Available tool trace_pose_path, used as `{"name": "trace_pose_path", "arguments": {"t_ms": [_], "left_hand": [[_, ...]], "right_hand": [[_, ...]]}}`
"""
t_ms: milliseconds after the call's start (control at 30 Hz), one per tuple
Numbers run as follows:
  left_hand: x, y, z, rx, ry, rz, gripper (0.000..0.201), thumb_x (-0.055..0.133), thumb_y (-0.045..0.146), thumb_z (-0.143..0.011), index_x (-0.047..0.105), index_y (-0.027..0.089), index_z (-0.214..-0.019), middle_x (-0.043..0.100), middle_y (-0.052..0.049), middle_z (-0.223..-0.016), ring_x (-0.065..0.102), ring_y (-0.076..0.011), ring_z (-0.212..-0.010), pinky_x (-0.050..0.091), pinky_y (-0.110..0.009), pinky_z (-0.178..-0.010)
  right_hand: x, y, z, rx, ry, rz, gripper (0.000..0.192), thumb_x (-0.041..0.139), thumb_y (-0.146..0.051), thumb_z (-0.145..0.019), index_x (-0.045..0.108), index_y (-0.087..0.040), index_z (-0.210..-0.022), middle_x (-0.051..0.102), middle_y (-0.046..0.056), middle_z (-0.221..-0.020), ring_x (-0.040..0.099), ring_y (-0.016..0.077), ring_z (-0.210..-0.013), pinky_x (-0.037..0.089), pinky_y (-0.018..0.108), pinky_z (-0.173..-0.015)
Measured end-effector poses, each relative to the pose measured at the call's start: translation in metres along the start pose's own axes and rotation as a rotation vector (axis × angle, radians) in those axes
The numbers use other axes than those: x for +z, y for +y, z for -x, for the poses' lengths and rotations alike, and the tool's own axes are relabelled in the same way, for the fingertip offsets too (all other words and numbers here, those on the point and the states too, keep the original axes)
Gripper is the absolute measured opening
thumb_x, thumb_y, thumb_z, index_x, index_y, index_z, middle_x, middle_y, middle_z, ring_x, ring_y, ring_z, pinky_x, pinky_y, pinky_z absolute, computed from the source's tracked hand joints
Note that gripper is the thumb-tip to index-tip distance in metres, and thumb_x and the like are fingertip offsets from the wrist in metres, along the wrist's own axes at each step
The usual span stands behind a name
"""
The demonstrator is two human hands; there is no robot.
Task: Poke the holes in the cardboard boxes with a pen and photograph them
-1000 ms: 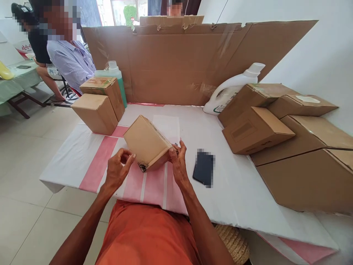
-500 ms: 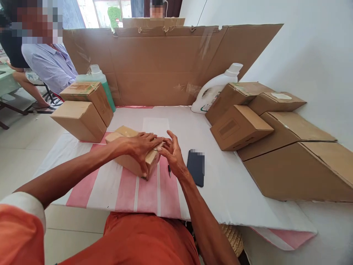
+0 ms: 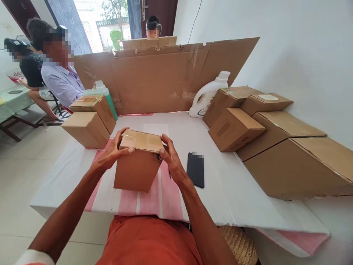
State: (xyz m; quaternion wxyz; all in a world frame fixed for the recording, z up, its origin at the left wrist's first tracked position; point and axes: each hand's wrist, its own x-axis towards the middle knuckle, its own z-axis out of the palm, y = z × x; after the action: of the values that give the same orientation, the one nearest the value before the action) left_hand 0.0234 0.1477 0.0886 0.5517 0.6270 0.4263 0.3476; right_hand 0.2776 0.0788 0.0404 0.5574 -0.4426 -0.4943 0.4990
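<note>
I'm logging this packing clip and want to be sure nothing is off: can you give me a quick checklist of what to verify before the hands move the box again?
1. Left hand on the taped box: ok, thumb on the top edge.
2. Right hand on it: ok, fingers at the right top edge.
3. Tape across the top: ok, it looks flat.
4. Box standing level on the table: ok.
5. Phone apart from the box: ok, but near the right wrist.
6. Far side and underside sealed: cannot tell.
</note>
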Motion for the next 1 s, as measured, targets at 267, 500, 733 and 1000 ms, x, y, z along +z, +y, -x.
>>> {"name": "trace_pose_path", "arguments": {"t_ms": [267,500,733,1000], "left_hand": [[0.036,-0.041,0.062,-0.193,0.126,0.474,0.112,0.087,0.075,-0.071,0.044,0.027,-0.163,0.069,-0.016,-0.149,0.07,-0.0415,-0.131,0.064,-0.046,-0.098],[0.04,-0.038,0.077,-0.12,0.35,0.039,0.093,0.077,0.073,-0.085,0.049,0.029,-0.162,0.053,-0.016,-0.167,0.051,-0.0416,-0.155,0.05,-0.057,-0.121],[0.072,0.014,0.082,0.382,0.423,-0.743,0.041,0.083,0.055,-0.09,0.08,0.029,-0.121,0.076,-0.009,-0.132,0.07,-0.0346,-0.126,0.052,-0.058,-0.113],[0.099,0.022,0.095,0.384,0.44,-1.024,0.031,0.082,0.048,-0.087,0.073,0.02,-0.099,0.081,-0.011,-0.106,0.075,-0.0382,-0.104,0.053,-0.058,-0.099]], "right_hand": [[0.02,-0.004,0.021,0.028,-0.036,0.097,0.095,0.068,-0.078,-0.091,0.045,-0.027,-0.167,0.041,0.013,-0.176,0.036,0.0346,-0.165,0.032,0.054,-0.134],[0.026,0.009,0.04,0.067,0.044,0.087,0.082,0.064,-0.076,-0.092,0.057,-0.025,-0.157,0.05,0.013,-0.167,0.045,0.036,-0.158,0.038,0.055,-0.13],[0.029,0.007,0.066,-0.102,0.092,0.144,0.079,0.054,-0.081,-0.1,0.055,-0.029,-0.159,0.051,0.012,-0.166,0.041,0.034,-0.162,0.032,0.055,-0.135],[0.041,0.001,0.09,-0.117,0.152,0.244,0.078,0.045,-0.075,-0.107,0.041,-0.029,-0.17,0.038,0.011,-0.177,0.029,0.0314,-0.169,0.022,0.057,-0.14]]}}
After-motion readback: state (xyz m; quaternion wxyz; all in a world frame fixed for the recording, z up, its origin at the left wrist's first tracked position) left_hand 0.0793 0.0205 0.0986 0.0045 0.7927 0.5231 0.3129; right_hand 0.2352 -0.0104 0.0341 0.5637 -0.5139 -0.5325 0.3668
